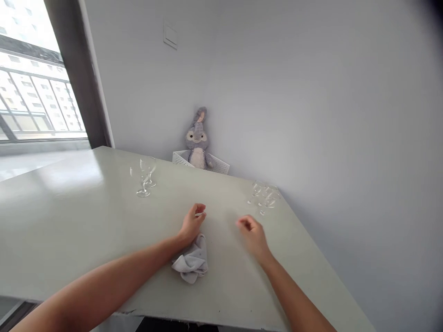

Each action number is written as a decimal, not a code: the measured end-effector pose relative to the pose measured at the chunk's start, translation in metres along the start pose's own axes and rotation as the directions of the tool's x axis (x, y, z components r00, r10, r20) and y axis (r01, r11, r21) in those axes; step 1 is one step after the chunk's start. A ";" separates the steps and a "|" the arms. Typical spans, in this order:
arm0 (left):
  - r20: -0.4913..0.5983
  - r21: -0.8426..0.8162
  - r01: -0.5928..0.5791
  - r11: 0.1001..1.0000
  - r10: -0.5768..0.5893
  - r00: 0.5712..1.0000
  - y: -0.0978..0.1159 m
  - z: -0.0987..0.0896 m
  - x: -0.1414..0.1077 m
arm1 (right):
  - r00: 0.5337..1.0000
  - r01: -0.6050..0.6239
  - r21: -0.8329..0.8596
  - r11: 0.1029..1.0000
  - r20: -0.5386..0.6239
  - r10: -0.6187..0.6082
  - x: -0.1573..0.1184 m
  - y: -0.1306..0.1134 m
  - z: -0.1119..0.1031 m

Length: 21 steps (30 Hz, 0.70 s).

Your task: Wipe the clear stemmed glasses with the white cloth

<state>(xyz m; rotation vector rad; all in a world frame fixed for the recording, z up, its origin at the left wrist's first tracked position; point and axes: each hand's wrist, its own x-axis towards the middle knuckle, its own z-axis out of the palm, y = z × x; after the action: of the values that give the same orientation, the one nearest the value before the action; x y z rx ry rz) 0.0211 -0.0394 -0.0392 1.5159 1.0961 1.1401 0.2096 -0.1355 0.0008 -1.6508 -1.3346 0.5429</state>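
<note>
Pale walls [311, 92] meet in a corner behind a glossy, light table [235, 286], with a bright window [31, 87] to the left and a switch [170, 36] on the wall. Both hands are over the middle of the table, in what seems a free moment with nothing visibly gripped. The left hand [192, 223] is loosely curled, a gap between thumb and fingers and nothing in it; the right hand [254, 234] is curled too, but too blurred to say whether its fingers close on anything. A crumpled cloth [193, 263] lies toward the near edge, just beside the left wrist; taking it up would call for drawing a hand back, while lifting a glass would call for a longer reach and a light pinch on the stem. Two stemmed glasses [143, 192] stand upright toward the far left corner, and a cluster of small stemmed glasses [266, 196], too overlapped to count, stands by the far right corner; no liquid can be made out in any. Beyond the far edge, a white perforated basket [220, 164] holds a grey toy rabbit [197, 140].
</note>
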 end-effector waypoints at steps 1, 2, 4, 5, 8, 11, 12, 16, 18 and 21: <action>-0.056 -0.008 -0.024 1.000 0.024 0.998 0.004 -0.003 0.001 | 0.975 0.112 0.026 0.993 0.191 -0.115 -0.013 -0.019 0.012; -0.115 -0.008 -0.067 0.998 0.066 0.991 0.008 -0.006 0.002 | 0.901 0.247 0.050 0.968 0.357 -0.248 -0.025 -0.036 0.024; -0.234 0.018 -0.183 0.983 0.182 0.955 0.018 -0.015 0.005 | 0.737 0.469 0.042 0.882 0.533 -0.417 -0.043 -0.057 0.047; -0.291 0.040 -0.236 0.971 0.238 0.927 0.022 -0.020 0.006 | 0.678 0.544 0.027 0.838 0.574 -0.459 -0.048 -0.061 0.057; -0.476 0.083 -0.299 0.951 0.301 0.826 0.029 -0.036 0.017 | 0.697 0.565 -0.028 0.825 0.551 -0.459 -0.045 -0.046 0.082; -0.666 -0.013 -0.236 0.972 0.167 0.727 0.025 -0.051 0.034 | 0.894 0.279 0.022 0.960 0.358 -0.268 -0.021 -0.013 0.090; -0.712 -0.064 -0.206 0.976 0.100 0.696 0.023 -0.057 0.040 | 0.944 0.161 0.068 0.985 0.282 -0.174 -0.012 -0.002 0.088; -0.822 -0.146 -0.148 0.978 -0.037 0.568 0.014 -0.083 0.062 | 0.990 -0.137 0.295 0.946 0.002 0.143 0.017 0.026 0.065; -0.857 -0.141 -0.137 0.981 -0.051 0.513 0.011 -0.098 0.069 | 0.965 -0.202 0.431 0.880 -0.066 0.254 0.024 0.029 0.052; -0.917 -0.064 -0.110 0.992 -0.015 0.399 0.005 -0.118 0.077 | 0.943 -0.243 0.582 0.776 -0.047 0.330 0.027 0.025 0.043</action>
<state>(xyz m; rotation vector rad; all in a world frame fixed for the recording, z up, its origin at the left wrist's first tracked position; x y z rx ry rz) -0.0796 0.0521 -0.0040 0.7043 1.6507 2.1753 0.1974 -0.0943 -0.0359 -1.3527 -0.7027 0.8881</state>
